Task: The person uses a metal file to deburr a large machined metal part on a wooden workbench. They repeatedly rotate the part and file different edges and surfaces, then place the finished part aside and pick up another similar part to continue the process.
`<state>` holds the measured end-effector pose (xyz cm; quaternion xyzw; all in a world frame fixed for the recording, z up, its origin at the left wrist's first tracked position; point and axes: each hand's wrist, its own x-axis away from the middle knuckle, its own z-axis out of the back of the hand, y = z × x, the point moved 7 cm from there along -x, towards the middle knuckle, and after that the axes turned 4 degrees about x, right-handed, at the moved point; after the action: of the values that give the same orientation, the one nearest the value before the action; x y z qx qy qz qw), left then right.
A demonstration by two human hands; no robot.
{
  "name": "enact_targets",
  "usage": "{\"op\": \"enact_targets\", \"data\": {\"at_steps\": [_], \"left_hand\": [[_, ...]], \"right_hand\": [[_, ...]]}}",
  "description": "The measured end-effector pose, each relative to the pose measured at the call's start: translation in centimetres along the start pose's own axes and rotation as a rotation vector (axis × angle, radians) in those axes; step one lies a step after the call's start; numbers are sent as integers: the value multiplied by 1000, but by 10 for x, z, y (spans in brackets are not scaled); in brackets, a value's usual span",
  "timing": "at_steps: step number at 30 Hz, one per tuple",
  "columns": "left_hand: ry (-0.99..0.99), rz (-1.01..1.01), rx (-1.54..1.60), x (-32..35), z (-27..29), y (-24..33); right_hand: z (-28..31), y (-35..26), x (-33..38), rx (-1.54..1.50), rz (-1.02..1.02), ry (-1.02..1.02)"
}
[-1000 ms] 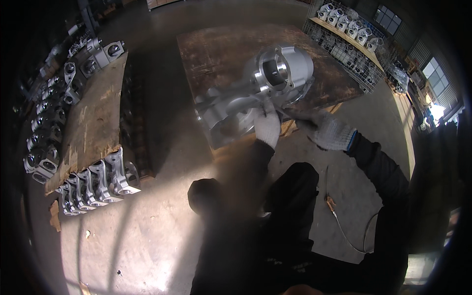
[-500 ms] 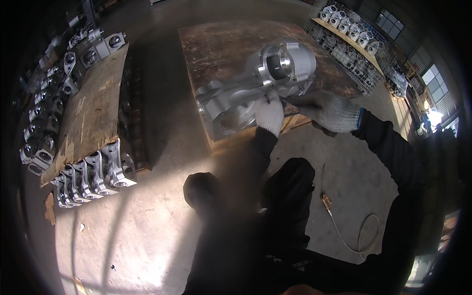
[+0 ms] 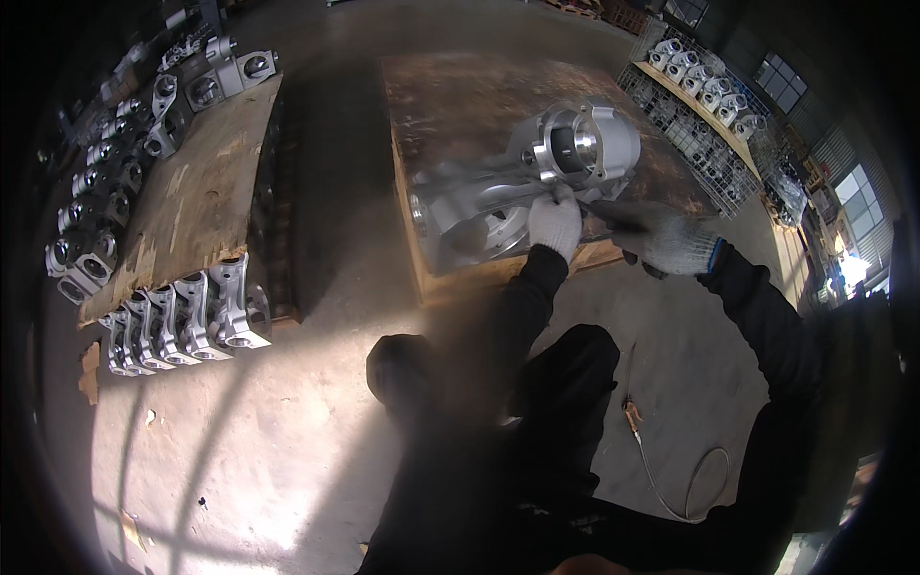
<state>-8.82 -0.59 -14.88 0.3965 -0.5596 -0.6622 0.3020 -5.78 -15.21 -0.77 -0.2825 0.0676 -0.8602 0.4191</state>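
Note:
A large silver metal casting [image 3: 489, 206] with a round, hollow bored end lies on a brown wooden board top near its front edge. My left hand [image 3: 556, 222], in a white knit glove, is at the casting's near side just below the round end, its fingers closed and their tips against or close to the metal. To its right, my right hand [image 3: 666, 238], in a glove with a blue cuff edge, is closed, with its dark fingers pointing at the left fingertips. What either hand pinches is too small and dark to make out.
The brown board top [image 3: 450, 96] sits on a pale wooden base. At left, several castings [image 3: 230, 302] stand around a plywood sheet [image 3: 206, 177]. A wire cage [image 3: 661, 125] with more castings is at back right. An orange-handled air blow gun [image 3: 632, 417] with a hose lies on the floor.
The whole view has shifted, so the casting and both hands appear slightly farther right and lower. Both hands keep nearly the same place and closed pose at the casting.

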Motion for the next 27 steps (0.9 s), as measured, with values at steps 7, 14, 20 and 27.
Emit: {"op": "enact_targets", "data": {"at_steps": [7, 14, 20, 27], "left_hand": [[35, 223, 756, -6, -13, -25], [368, -595, -261, 68, 79, -31], [414, -20, -221, 88, 171, -91], [68, -236, -531, 43, 196, -163]], "right_hand": [[29, -72, 40, 527, 618, 681], [11, -73, -77, 635, 536, 804], [2, -96, -134, 685, 431, 754], [26, -109, -147, 584, 248, 650]]}}
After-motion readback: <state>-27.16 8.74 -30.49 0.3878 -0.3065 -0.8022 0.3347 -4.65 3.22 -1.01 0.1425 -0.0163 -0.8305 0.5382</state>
